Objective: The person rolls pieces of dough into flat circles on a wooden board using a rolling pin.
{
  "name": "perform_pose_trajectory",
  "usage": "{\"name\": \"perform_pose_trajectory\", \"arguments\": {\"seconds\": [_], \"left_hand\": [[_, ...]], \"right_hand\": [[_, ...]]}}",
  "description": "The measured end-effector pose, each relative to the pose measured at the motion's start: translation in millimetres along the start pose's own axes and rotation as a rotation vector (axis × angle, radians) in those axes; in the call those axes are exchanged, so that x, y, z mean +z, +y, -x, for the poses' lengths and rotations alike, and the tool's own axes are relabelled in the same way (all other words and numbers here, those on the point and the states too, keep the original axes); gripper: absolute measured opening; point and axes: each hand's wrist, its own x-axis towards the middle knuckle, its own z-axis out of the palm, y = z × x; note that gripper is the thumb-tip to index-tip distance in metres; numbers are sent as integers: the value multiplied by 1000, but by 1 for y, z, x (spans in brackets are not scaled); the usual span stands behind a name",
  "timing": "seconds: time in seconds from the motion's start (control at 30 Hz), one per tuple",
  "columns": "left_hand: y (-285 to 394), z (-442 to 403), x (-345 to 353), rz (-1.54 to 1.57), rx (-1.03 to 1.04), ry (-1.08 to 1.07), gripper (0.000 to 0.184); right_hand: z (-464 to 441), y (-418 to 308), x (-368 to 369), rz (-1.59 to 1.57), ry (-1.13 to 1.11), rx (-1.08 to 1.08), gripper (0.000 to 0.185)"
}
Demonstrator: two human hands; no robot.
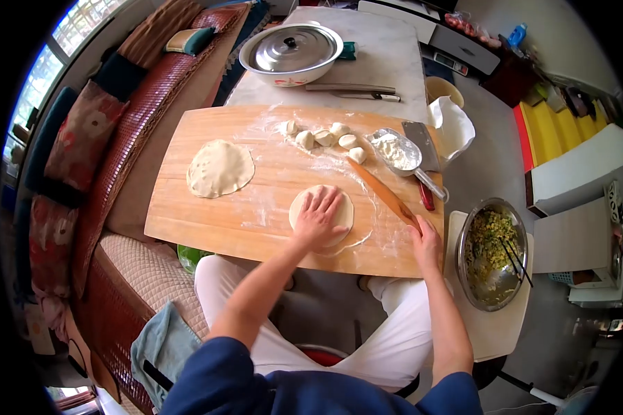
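Observation:
My left hand (318, 216) lies flat with fingers spread on a round sheet of rolled dough (345, 207) near the front of the wooden board (187, 214). In my right hand (426, 240) is the near end of a wooden rolling pin (381, 192), which slants away to the left across the board. A larger, filled-looking dough round (220, 169) rests at the board's left. Several small dough pieces (324, 137) sit toward the back, dusted with flour. Beside them a metal scoop (398, 152) holds white flour, and a cleaver (421, 146) with a red handle lies at its right.
To the right, a steel bowl (493, 254) of chopped filling with chopsticks (515, 261) stands on a pale surface. Behind the board are a lidded basin (291, 55) and a knife (367, 96). A white bag (452, 128) hangs past the board's right corner; a sofa (111, 187) runs along the left.

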Motion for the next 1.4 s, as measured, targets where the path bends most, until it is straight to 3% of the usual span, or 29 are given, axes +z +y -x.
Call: {"name": "perform_pose_trajectory", "arguments": {"seconds": [0.1, 0.2, 0.23, 0.33, 0.37, 0.47, 0.6, 0.73, 0.83, 1.07, 1.2, 1.23, 1.33, 1.4], "left_hand": [[-35, 9, -39, -33, 404, -152, 79], [-49, 45, -56, 150, 218, -102, 74], [-48, 62, -50, 147, 181, 63, 82], [-24, 84, -36, 80, 26, -50, 86], [-24, 80, -36, 32, 32, -16, 89], [-41, 31, -32, -65, -143, 44, 89], [-53, -2, -31, -60, -178, 91, 92], [-15, 63, -36, 35, -99, -31, 97], [-17, 73, -28, 16, -90, 3, 94], [-55, -36, -15, -107, -359, 184, 83], [-17, -24, 1, -120, -496, 314, 79], [-3, -16, 7, -37, -535, 227, 81], [17, 4, 0, -34, -243, 66, 82], [1, 4, -6, 4, 76, -51, 84]], "right_hand": [[-1, -1, -5, 102, -95, -151, 37], [1, -2, 6, 113, -210, -337, 37], [0, -5, 12, 95, -249, -404, 37], [-19, -23, 38, 110, -220, -410, 35], [-33, -31, 45, 194, -277, -358, 35], [-76, -32, 71, 274, -161, -405, 37], [-85, -20, 79, 283, -116, -381, 39], [-38, -4, 67, 306, -135, -423, 46], [-35, -26, 53, 265, -97, -473, 52], [-92, -33, 85, 337, -269, -317, 52], [-75, -12, 84, 77, -166, -127, 47], [-66, -6, 79, 13, -124, -86, 46], [-45, 9, 67, -109, -33, -74, 41], [-35, 15, 52, -105, -37, -92, 40]]}}
